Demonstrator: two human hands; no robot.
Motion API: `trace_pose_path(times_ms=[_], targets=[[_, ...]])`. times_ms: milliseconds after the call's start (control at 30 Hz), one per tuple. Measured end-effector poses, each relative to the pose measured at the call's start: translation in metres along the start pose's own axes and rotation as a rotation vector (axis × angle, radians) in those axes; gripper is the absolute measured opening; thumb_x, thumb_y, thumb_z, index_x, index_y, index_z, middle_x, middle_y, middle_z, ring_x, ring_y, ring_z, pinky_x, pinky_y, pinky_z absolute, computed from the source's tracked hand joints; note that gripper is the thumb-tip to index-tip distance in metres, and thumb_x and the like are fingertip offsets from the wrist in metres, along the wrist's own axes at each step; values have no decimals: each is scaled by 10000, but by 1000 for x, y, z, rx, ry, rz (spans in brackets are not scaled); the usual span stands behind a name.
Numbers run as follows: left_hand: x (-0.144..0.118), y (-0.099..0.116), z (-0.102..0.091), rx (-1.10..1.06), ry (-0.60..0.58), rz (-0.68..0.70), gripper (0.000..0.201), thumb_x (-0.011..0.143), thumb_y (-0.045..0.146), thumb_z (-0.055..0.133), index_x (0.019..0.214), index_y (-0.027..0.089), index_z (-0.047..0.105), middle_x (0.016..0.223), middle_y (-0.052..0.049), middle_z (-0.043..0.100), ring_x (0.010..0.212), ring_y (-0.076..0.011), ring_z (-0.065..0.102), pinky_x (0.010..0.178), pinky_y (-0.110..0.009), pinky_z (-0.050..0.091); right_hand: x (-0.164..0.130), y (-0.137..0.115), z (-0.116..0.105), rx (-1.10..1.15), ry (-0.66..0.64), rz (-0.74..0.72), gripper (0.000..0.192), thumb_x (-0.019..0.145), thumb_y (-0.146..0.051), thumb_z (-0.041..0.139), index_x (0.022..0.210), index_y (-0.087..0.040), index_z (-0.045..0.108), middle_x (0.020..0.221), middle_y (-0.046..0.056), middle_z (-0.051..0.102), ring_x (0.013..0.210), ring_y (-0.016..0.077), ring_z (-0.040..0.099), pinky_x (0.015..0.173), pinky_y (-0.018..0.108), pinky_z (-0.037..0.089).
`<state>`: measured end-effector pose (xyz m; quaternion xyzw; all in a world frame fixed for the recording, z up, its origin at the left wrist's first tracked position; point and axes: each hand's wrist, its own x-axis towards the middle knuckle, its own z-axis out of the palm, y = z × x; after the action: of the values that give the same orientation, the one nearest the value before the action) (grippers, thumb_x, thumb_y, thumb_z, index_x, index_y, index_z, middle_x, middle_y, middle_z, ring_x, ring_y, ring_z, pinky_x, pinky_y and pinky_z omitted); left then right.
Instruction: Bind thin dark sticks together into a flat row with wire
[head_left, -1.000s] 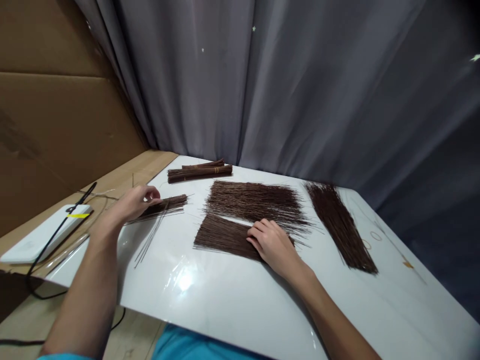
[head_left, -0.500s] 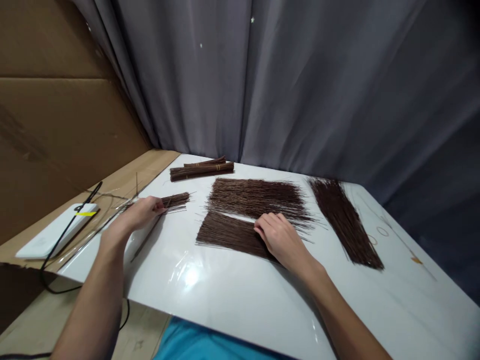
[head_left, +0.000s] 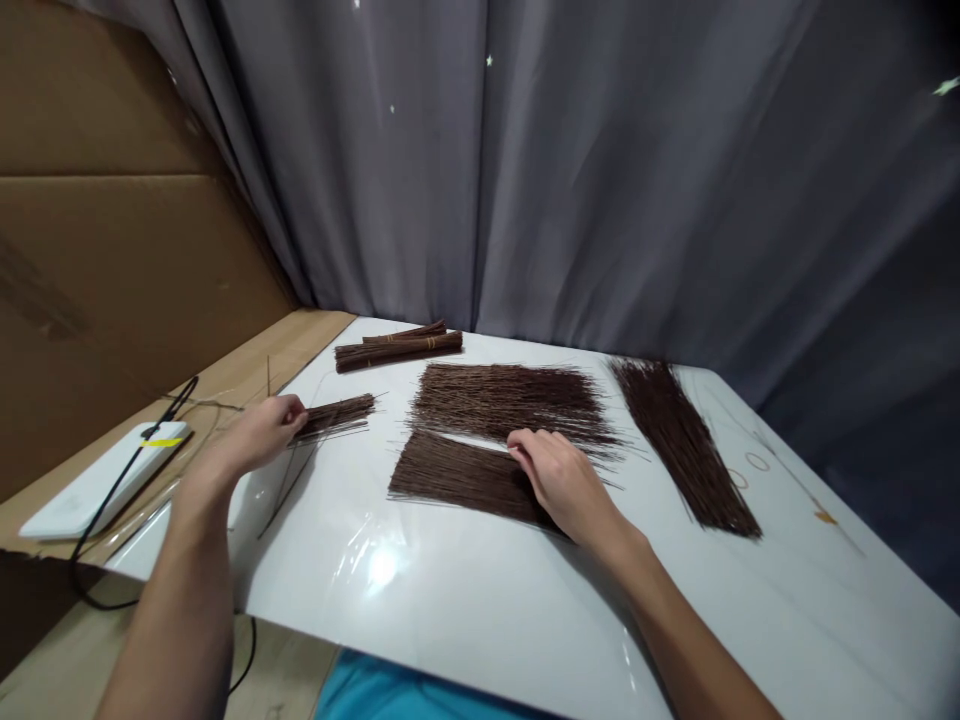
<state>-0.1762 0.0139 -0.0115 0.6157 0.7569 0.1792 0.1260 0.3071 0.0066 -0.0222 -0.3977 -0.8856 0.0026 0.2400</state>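
Note:
My left hand (head_left: 262, 432) has its fingers curled together at the left end of a small pile of thin brown sticks (head_left: 339, 415); whether a stick is pinched in them is too fine to see. One loose thin stick slants across the table below that pile. Over the right part of a flat, neat layer of brown sticks (head_left: 457, 475) is my right hand (head_left: 559, 478), its fingertips pressed together at the layer's upper edge. What they hold, if anything, is hidden. Just behind lies a wider, more ragged layer of sticks (head_left: 502, 398).
Tied bundles of sticks (head_left: 401, 350) lie at the back left. Another loose stick pile (head_left: 686, 450) is on the right, beside thin rings (head_left: 757, 462). A white power strip (head_left: 101, 485) with a black cable rests on cardboard at left. A grey curtain (head_left: 525, 180) hangs behind the table.
My left hand has drawn slightly left, away from the slanting stick, showing more of the small pile. My right hand stays almost in place. The view has shifted a little.

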Motion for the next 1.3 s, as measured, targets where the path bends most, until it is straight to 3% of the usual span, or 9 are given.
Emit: trace_pose_path(times_ms=[133, 267, 400, 500, 700, 833, 1000, 1233, 1300], targets=[[-8, 28, -23, -51, 42, 96, 295, 996, 434, 588, 1006, 152, 673, 842, -70, 729, 756, -228, 624, 678, -303, 437, 0, -1, 4, 57, -69, -15, 223, 1140, -219, 460, 1242, -213, 658, 1034, 72, 735, 924, 240, 641, 832, 361, 449], [-17, 78, -50, -519, 96, 294, 350, 976, 520, 692, 1037, 175, 702, 937, -89, 763, 765, -205, 658, 650, -286, 496, 0, -2, 6, 68, -135, -30, 227, 1126, -190, 484, 1109, -220, 709, 998, 60, 732, 918, 229, 632, 826, 357, 461], [-16, 130, -55, -1005, 115, 507, 228, 926, 360, 812, 999, 168, 714, 861, -81, 748, 698, -157, 635, 615, -247, 491, 1, -5, 4, 86, -120, -8, 199, 1107, -191, 530, 1062, -220, 721, 1028, 63, 732, 953, 225, 639, 868, 358, 473], [-11, 161, -32, -1385, -167, 542, 171, 926, 264, 809, 1002, 174, 686, 769, -42, 686, 657, -135, 613, 600, -229, 484, 3, -8, 4, 91, -85, 31, 207, 1113, -232, 537, 1055, -228, 735, 1060, 67, 730, 990, 232, 637, 905, 377, 469], [-23, 204, 40, -1745, -809, 319, 117, 960, 201, 731, 1004, 161, 631, 740, 5, 527, 597, -90, 521, 559, -201, 429, 7, -14, 6, 26, -82, 56, 184, 1093, -231, 587, 1023, -232, 757, 1075, 68, 725, 1019, 238, 628, 919, 389, 446], [-36, 212, 54, -1834, -949, 205, 76, 1003, 209, 669, 1005, 175, 601, 697, 37, 383, 571, -89, 449, 560, -204, 415, 11, -20, 1, 36, -83, 60, 187, 1098, -261, 587, 1027, -235, 758, 1027, 61, 721, 984, 229, 623, 902, 381, 446], [-37, 205, 46, -1814, -881, 261, 188, 1007, 284, 696, 920, 190, 558, 655, 58, 275, 517, -83, 332, 512, -198, 363, 23, -17, -18, 177, 23, 143, 231, 1107, -278, 548, 981, -218, 733, 978, 61, 741, 936, 230, 643, 892, 386, 470], [-27, 192, 59, -1531, -976, 220, 299, 1006, 385, 726, 922, 201, 505, 696, 48, 384, 522, -66, 350, 432, -155, 230, 24, 10, -61, 629, 770, 406, 255, 1035, -442, 674, 977, -198, 718, 749, 2, 619, 670, 161, 562, 634, 291, 458], [-27, 190, 63, -1429, -1011, 203, 316, 984, 395, 758, 929, 201, 514, 703, 50, 410, 511, -55, 340, 422, -151, 186, 17, 17, -61, 813, 770, 457, 256, 1015, -454, 701, 983, -201, 714, 674, -30, 559, 575, 131, 498, 538, 261, 406]])
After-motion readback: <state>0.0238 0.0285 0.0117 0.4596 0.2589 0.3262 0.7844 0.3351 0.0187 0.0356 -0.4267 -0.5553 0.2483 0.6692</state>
